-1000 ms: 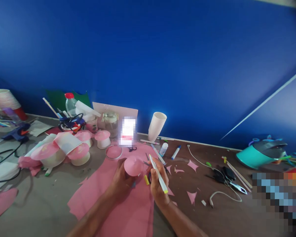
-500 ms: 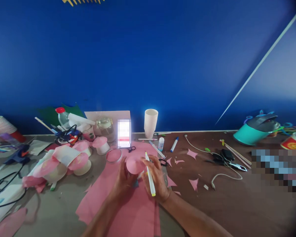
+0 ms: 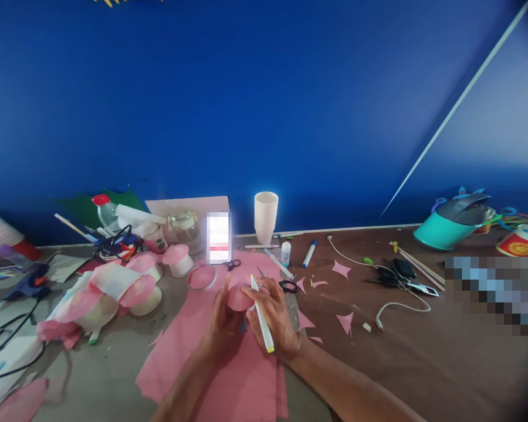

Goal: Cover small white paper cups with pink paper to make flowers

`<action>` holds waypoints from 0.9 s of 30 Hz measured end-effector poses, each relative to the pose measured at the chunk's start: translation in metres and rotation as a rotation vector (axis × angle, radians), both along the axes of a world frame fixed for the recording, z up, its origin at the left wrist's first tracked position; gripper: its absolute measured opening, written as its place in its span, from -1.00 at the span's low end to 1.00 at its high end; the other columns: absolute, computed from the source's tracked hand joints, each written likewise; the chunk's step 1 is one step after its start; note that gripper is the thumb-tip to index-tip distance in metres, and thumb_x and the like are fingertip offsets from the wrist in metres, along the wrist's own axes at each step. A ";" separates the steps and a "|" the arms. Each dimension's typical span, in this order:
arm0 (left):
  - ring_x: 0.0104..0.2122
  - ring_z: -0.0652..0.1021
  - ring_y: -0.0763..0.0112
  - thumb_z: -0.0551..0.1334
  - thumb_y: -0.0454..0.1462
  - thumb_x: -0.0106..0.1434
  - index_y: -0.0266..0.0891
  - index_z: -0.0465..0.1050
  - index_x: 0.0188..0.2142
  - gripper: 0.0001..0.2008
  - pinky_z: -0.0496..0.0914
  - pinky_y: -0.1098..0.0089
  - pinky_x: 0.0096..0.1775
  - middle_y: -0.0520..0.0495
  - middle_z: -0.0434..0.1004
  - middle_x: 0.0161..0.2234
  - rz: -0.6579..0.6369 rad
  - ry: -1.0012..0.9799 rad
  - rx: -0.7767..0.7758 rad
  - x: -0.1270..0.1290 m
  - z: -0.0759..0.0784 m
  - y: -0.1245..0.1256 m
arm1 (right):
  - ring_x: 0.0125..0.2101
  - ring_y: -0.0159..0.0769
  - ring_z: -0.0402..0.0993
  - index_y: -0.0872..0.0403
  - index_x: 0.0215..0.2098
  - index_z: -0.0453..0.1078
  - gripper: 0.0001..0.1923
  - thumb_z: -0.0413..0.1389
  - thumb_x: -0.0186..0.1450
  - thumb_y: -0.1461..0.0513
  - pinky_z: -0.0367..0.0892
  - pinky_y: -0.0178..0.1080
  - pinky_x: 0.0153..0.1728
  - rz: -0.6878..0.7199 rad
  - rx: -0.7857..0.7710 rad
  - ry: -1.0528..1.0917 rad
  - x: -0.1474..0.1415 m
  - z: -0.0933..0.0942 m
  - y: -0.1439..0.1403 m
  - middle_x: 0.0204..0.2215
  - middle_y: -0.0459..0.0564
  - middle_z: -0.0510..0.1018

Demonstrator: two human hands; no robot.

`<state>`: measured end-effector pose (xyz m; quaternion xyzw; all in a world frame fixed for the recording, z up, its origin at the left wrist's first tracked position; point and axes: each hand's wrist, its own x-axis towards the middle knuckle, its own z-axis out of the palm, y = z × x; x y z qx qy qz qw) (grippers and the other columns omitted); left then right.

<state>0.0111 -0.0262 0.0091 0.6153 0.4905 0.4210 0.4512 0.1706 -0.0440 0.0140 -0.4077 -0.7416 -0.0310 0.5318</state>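
Over the pink paper sheet (image 3: 233, 375), my left hand (image 3: 223, 319) is closed around the side of a round pink paper piece (image 3: 239, 299). Whether a cup is under that piece I cannot tell, since my fingers cover it. A white marker (image 3: 263, 322) with yellow ends slants across my right hand (image 3: 276, 319), held by the fingers, while the fingertips touch the pink piece's right edge. Just beyond my hands lie a clear ring (image 3: 201, 277) and dark-handled scissors (image 3: 233, 265). Another black handle (image 3: 287, 286) shows beside my right hand.
Pink-topped white cups (image 3: 178, 261) cluster on the left, near a glue gun (image 3: 26, 284) and cables. A phone (image 3: 219, 237) and stacked white cups (image 3: 266, 217) stand ahead. On the right are a glue stick (image 3: 286, 254), a blue-capped marker (image 3: 309, 254), pink scraps (image 3: 345, 322) and a white cable (image 3: 402, 311).
The camera view has shifted slightly. My right hand has moved a little up and left over the pink piece, covering more of it, and the marker's tilt has changed slightly.
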 end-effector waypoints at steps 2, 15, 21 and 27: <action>0.27 0.29 0.04 0.26 -0.21 0.18 -0.06 0.27 0.20 -0.43 0.34 0.06 0.18 -0.17 0.34 0.19 0.026 0.014 0.096 0.000 0.000 0.001 | 0.02 -0.01 0.44 -0.12 0.26 0.23 -0.50 0.03 0.36 0.27 0.34 0.19 0.05 -0.004 -0.001 -0.001 0.000 0.000 0.000 -0.07 0.02 0.57; 0.35 0.19 0.02 0.27 0.05 0.23 0.03 0.32 0.21 -0.42 0.12 0.00 0.33 -0.06 0.31 0.28 -0.053 -0.137 -0.043 -0.009 -0.005 0.004 | 0.00 -0.05 0.40 -0.06 0.28 0.18 -0.45 0.00 0.34 0.34 0.37 0.11 0.05 0.039 0.010 0.036 -0.003 0.004 -0.001 -0.07 0.07 0.54; 0.30 0.28 0.04 0.28 -0.03 0.26 0.02 0.36 0.18 -0.50 0.19 0.00 0.28 -0.08 0.35 0.26 0.000 -0.117 -0.030 -0.002 -0.002 0.003 | 0.02 0.01 0.41 -0.10 0.32 0.15 -0.43 0.01 0.36 0.30 0.37 0.15 0.06 0.039 -0.037 0.103 -0.003 0.001 -0.002 -0.06 0.10 0.55; 0.27 0.31 -0.01 0.31 -0.02 0.23 -0.05 0.28 0.24 -0.39 0.20 0.00 0.27 -0.17 0.34 0.25 0.008 -0.071 -0.025 -0.004 -0.007 0.007 | 0.12 0.02 0.39 -0.04 0.29 0.21 -0.50 0.01 0.39 0.28 0.38 0.16 0.09 -0.068 -0.155 0.202 0.001 -0.008 0.006 0.07 0.16 0.50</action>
